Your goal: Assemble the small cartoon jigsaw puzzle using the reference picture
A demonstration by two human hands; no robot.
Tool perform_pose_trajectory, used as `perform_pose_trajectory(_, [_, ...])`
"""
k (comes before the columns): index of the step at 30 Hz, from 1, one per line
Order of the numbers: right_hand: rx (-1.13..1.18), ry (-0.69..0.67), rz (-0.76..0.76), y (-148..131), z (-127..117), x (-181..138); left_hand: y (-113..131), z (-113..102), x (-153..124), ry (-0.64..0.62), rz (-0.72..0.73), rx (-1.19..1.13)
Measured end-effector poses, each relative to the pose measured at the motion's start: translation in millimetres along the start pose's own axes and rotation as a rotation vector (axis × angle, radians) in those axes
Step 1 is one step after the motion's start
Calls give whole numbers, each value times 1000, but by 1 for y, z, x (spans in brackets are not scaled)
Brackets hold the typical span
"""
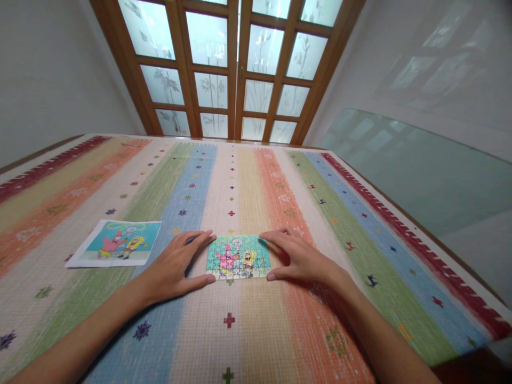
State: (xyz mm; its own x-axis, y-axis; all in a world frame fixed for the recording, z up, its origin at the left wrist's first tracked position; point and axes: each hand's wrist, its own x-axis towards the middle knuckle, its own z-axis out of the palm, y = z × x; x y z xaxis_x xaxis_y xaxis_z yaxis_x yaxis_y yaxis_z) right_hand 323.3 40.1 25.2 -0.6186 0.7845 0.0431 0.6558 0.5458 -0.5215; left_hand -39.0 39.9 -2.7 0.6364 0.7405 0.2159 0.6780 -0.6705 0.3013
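A small assembled jigsaw puzzle (238, 257) with cartoon figures on a teal ground lies on the striped rug (248, 181). My left hand (176, 265) lies flat against the puzzle's left edge, fingers stretched out, thumb along the lower left corner. My right hand (294, 256) rests flat against the right edge, fingers spread, thumb near the lower right corner. Neither hand holds anything.
A printed reference picture (116, 242) of the same cartoon lies on the rug to the left. Wooden doors with frosted glass panes (236, 69) stand at the rug's far end. Glossy floor (432, 176) lies beyond the rug's right edge.
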Motion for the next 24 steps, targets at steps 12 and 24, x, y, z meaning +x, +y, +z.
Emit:
perform_pose_trajectory(12, [-3,44,7,4,-1,-1,-4,0,-3,53,43,50])
perform_pose_trajectory(24, [-6,65,27,0,0,-1,-2,3,-2,59,49,55])
